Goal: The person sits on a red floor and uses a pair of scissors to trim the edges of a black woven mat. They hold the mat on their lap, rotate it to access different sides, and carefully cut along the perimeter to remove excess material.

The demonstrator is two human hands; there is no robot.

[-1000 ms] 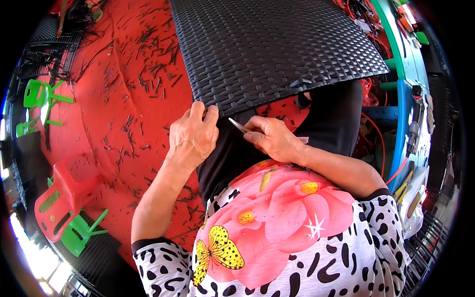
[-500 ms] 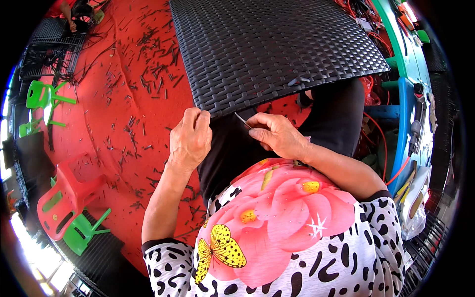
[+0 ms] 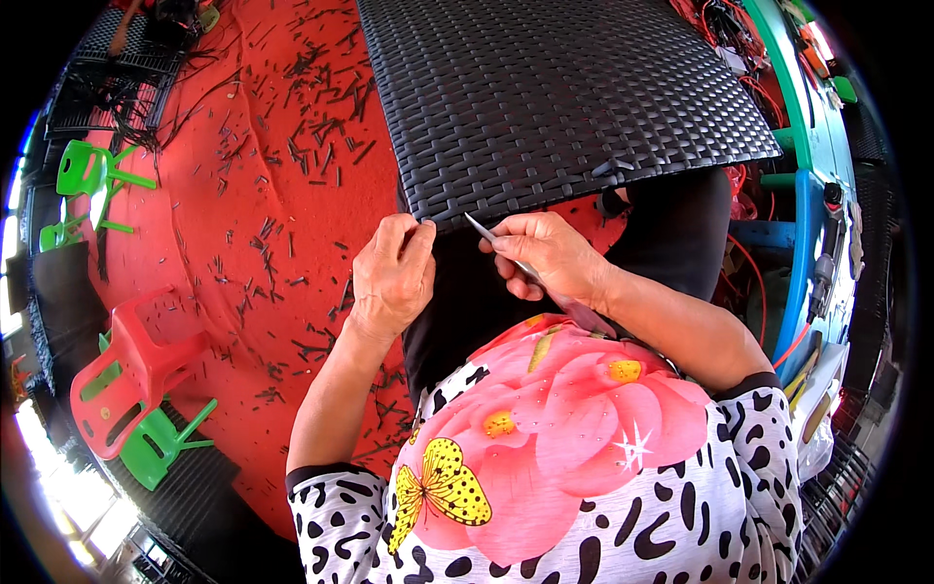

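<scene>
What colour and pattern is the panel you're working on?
Black basket-weave wicker panel, clearest in the head view.

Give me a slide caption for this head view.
Left hand pinches woven black panel's edge; right hand holds thin metal blade against it.

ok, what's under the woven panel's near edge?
Under the black woven panel: red floor with dark cut strips, the person's dark-clad lap. Left hand grips the edge; right hand holds a thin blade. Further under is hidden.
</scene>
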